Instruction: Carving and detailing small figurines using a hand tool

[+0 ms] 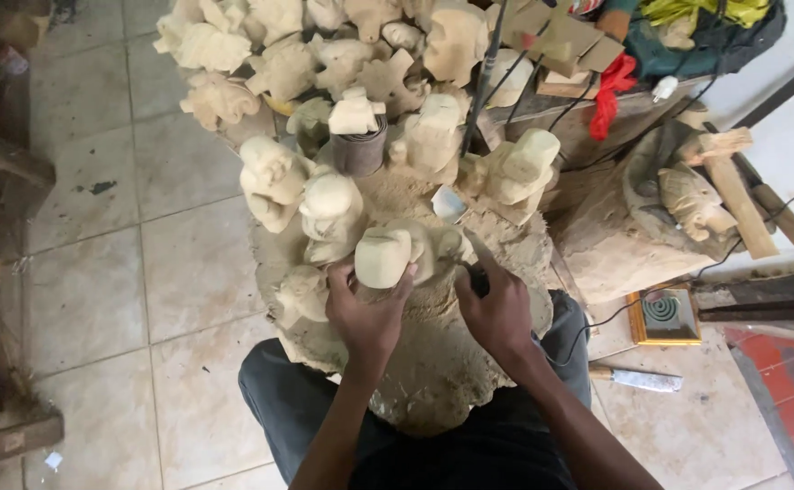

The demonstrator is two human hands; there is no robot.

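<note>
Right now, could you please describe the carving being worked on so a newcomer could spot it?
Find the dusty wooden stump before the seated person. At its near edge, the left hand grips a pale blocky wooden figure. Unlike its neighbours, it alone is held.

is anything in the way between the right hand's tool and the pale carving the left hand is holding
Nothing visible. The left hand grips the pale carving on the stump. The right hand holds a dark tool right beside it; the tip is hidden.

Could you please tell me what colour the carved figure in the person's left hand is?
The carved figure is pale cream, unpainted wood, seen best in the head view.
</note>
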